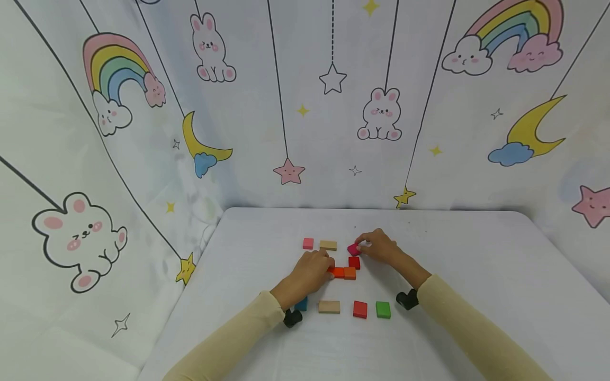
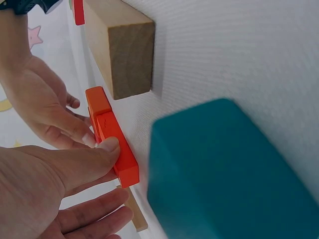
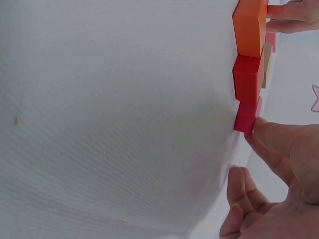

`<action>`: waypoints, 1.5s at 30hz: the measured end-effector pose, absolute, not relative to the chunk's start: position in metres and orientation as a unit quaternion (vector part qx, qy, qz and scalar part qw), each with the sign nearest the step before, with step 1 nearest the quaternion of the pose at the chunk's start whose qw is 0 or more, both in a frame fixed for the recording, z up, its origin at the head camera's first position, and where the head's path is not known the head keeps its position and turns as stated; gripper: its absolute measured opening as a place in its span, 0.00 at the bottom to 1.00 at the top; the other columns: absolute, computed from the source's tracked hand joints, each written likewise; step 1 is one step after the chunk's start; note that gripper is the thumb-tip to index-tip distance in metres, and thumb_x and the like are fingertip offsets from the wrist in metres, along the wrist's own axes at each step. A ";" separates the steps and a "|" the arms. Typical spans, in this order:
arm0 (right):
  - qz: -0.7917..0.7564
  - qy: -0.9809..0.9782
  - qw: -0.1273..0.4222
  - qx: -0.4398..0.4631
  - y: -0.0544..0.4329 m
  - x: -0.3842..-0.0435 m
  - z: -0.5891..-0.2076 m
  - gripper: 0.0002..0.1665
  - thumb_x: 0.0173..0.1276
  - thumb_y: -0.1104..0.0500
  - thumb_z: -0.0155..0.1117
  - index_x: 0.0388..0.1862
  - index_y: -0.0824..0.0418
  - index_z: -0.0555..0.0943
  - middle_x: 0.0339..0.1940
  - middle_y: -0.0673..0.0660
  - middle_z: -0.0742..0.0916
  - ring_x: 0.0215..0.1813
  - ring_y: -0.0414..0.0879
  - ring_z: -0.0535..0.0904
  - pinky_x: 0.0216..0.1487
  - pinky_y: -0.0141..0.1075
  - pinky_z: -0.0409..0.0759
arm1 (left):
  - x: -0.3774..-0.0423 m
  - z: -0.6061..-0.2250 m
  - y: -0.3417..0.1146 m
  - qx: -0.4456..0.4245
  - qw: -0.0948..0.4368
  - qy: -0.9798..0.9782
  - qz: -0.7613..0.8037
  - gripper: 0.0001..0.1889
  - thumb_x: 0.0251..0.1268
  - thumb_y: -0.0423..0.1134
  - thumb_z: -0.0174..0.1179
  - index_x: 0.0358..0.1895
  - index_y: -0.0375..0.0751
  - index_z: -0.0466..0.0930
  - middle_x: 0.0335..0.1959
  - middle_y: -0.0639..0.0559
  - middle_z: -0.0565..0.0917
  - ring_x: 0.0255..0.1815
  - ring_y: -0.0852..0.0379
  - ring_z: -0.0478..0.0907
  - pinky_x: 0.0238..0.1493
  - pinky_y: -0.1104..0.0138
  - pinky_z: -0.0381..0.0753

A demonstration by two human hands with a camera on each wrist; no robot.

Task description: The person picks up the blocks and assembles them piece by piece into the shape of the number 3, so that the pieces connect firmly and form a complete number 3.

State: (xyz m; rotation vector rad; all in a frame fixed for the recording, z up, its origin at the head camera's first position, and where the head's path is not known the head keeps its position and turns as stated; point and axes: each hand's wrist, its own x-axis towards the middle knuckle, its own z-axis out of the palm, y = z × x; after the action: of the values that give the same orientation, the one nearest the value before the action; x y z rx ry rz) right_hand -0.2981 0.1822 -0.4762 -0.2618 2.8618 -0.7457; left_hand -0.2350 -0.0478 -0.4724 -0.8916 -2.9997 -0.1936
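Nearest, a green block (image 1: 383, 310) and three others (image 1: 360, 309) are lying apart, seemingly unplaced. The left hand (image 1: 311, 271) is pinching an orange-red block (image 1: 339, 272) in the part-built row (image 1: 350, 273); beyond, the right hand (image 1: 379, 246) is pinching a crimson block (image 1: 352, 249) at its end.

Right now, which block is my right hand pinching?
The crimson block, just beyond the farther red block; it is pinker than that red one, and your right hand holds no other.
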 end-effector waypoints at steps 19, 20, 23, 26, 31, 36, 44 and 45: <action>-0.253 0.956 0.096 -0.110 0.186 -0.300 -0.477 0.17 0.74 0.58 0.70 0.59 0.58 0.88 0.57 0.68 0.83 0.64 0.62 0.75 0.59 0.73 0.74 | -0.236 -0.473 -0.048 -0.282 -0.002 -0.957 -0.064 0.14 0.70 0.48 0.71 0.53 0.48 0.91 0.52 0.50 0.87 0.51 0.54 0.83 0.56 0.63 0.82; -0.252 0.957 0.096 -0.109 0.186 -0.300 -0.477 0.17 0.74 0.58 0.70 0.59 0.58 0.88 0.57 0.68 0.82 0.64 0.62 0.75 0.58 0.73 0.74 | -0.236 -0.473 -0.048 -0.281 -0.003 -0.958 -0.065 0.14 0.70 0.48 0.71 0.53 0.48 0.91 0.52 0.50 0.87 0.51 0.54 0.83 0.56 0.63 0.82; -0.252 0.957 0.095 -0.108 0.186 -0.300 -0.477 0.16 0.74 0.58 0.70 0.59 0.58 0.88 0.57 0.68 0.83 0.64 0.62 0.76 0.58 0.73 0.75 | -0.236 -0.474 -0.047 -0.279 -0.003 -0.958 -0.065 0.14 0.70 0.48 0.72 0.53 0.48 0.91 0.52 0.50 0.87 0.51 0.54 0.83 0.56 0.62 0.82; -0.252 0.957 0.097 -0.107 0.186 -0.300 -0.477 0.16 0.74 0.58 0.70 0.59 0.57 0.88 0.58 0.68 0.82 0.65 0.63 0.75 0.60 0.75 0.73 | -0.237 -0.474 -0.047 -0.278 -0.003 -0.959 -0.064 0.14 0.69 0.48 0.72 0.53 0.48 0.91 0.52 0.50 0.87 0.51 0.54 0.83 0.56 0.62 0.82; -0.251 0.957 0.101 -0.108 0.187 -0.299 -0.476 0.16 0.74 0.58 0.70 0.59 0.57 0.88 0.58 0.68 0.82 0.66 0.63 0.74 0.61 0.78 0.70 | -0.237 -0.475 -0.047 -0.278 -0.002 -0.959 -0.061 0.14 0.70 0.48 0.72 0.53 0.48 0.91 0.52 0.50 0.87 0.51 0.54 0.83 0.56 0.62 0.82; -0.253 0.956 0.103 -0.110 0.187 -0.299 -0.477 0.16 0.75 0.58 0.69 0.59 0.57 0.88 0.57 0.67 0.82 0.65 0.63 0.75 0.62 0.80 0.67 | -0.237 -0.476 -0.047 -0.281 0.003 -0.958 -0.062 0.14 0.69 0.48 0.72 0.53 0.48 0.91 0.52 0.50 0.87 0.51 0.54 0.83 0.55 0.62 0.82; -0.248 0.956 0.101 -0.117 0.187 -0.298 -0.475 0.17 0.75 0.58 0.69 0.60 0.57 0.88 0.58 0.67 0.83 0.66 0.63 0.75 0.61 0.80 0.68 | -0.238 -0.476 -0.047 -0.283 0.004 -0.957 -0.057 0.14 0.69 0.48 0.72 0.53 0.48 0.91 0.51 0.50 0.87 0.50 0.54 0.83 0.54 0.63 0.82; -0.248 0.956 0.101 -0.118 0.187 -0.298 -0.475 0.16 0.75 0.58 0.69 0.60 0.57 0.88 0.58 0.68 0.83 0.66 0.63 0.75 0.61 0.80 0.68 | -0.238 -0.476 -0.047 -0.283 0.004 -0.957 -0.056 0.14 0.70 0.48 0.72 0.53 0.48 0.91 0.51 0.50 0.87 0.50 0.54 0.83 0.54 0.63 0.82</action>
State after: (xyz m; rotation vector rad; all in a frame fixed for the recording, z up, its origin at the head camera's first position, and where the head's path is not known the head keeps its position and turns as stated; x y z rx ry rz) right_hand -0.2976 0.1871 -0.4752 -0.3485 2.8257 -0.7334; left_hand -0.2383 -0.0474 -0.4759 -0.8873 -3.0007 -0.1756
